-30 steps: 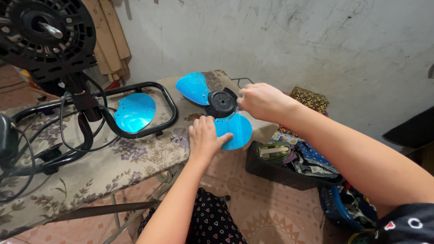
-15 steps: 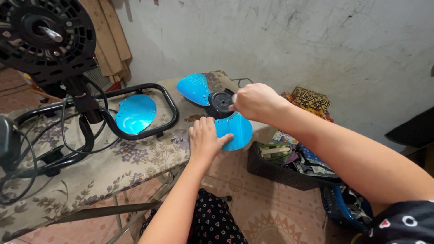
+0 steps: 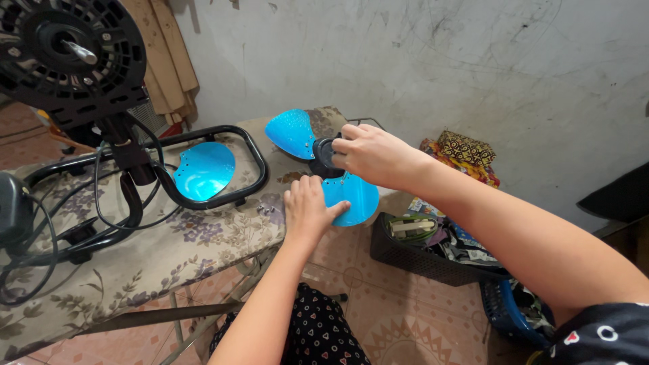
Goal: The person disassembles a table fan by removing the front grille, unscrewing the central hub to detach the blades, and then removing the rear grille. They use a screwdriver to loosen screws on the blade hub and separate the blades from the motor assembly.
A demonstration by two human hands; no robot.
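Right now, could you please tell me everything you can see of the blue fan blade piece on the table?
The blue fan blade piece looks like glossy plastic, with a round black hub at its centre. Three blades show: one toward the wall, speckled with small dots; one under the black tube frame; one hanging past the table edge. It lies flat on the floral cloth. The left hand presses flat on the near blade, and the right hand covers part of the hub, its fingers on the rim.

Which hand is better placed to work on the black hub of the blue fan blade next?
Right. The right hand already sits over the black hub, fingers on it. The left hand lies flat on the near blue blade, pinning it to the floral table.
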